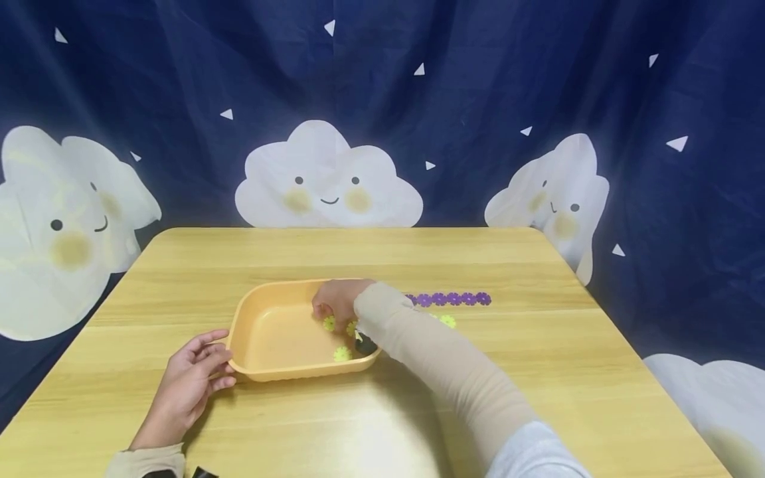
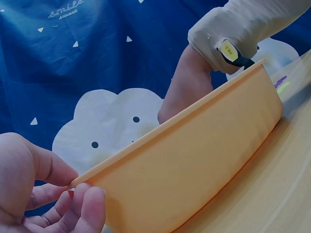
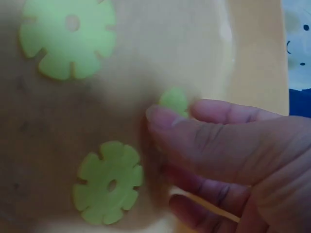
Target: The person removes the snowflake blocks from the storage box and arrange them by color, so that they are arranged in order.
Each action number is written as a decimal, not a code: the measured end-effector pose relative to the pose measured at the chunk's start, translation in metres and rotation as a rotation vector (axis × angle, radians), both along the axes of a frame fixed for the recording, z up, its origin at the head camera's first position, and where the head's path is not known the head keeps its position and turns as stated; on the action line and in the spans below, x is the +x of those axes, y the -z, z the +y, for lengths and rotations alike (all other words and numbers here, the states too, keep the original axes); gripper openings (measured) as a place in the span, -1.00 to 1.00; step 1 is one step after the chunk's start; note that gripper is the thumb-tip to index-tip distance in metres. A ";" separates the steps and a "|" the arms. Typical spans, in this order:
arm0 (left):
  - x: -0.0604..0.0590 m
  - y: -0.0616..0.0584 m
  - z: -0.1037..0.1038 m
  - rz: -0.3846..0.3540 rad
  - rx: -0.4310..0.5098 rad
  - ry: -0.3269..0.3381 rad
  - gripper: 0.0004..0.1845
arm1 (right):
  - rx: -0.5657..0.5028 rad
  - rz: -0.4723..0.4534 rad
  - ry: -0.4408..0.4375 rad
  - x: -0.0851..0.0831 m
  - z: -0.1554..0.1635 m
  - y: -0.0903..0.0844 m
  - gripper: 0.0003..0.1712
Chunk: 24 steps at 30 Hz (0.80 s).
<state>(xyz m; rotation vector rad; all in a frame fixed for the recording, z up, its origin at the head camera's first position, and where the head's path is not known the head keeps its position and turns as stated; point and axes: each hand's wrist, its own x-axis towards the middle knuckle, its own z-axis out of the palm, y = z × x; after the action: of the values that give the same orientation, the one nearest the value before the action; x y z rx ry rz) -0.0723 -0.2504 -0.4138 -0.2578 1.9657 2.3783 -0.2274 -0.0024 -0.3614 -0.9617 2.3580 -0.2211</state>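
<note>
Right hand [image 1: 336, 304] is down in the orange tray [image 1: 263, 332] with fingertips pinching a green flower piece [image 3: 174, 101] — two more lie flat nearby on the tray floor — while the left hand [image 1: 190, 382], fingers loosely curved, touches the tray's near-left corner on the wooden table [image 1: 538, 372].

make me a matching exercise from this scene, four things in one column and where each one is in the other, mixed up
Things:
1. left hand
2. right hand
3. purple flower-disc chain
4. green flower disc

Places:
A. lying on the table to the right of the tray
B. on the tray floor near its front wall
C. at the tray's outer left rim
D. reaching down inside the orange tray

Pairs: 1-C, 2-D, 3-A, 4-B
</note>
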 end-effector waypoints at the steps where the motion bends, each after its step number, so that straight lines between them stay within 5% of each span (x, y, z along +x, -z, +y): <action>1: 0.000 0.000 0.000 0.004 0.003 0.000 -0.68 | 0.009 0.021 -0.014 -0.001 -0.001 0.001 -0.56; 6: 0.000 0.000 0.000 0.017 0.015 0.001 -0.68 | 0.034 0.080 -0.052 -0.003 -0.002 0.005 -0.66; 16: 0.001 0.002 0.000 0.001 -0.009 -0.002 -0.68 | -0.067 0.035 -0.018 -0.008 0.004 0.013 -0.63; 24: -0.001 0.001 0.001 -0.002 -0.015 -0.001 -0.69 | -0.158 0.062 -0.117 -0.015 0.008 0.004 -0.65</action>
<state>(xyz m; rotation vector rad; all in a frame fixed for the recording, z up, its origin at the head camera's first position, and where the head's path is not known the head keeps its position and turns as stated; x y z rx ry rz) -0.0735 -0.2497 -0.4147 -0.2623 1.9838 2.3640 -0.2428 0.0054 -0.3652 -1.1938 2.3583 -0.3395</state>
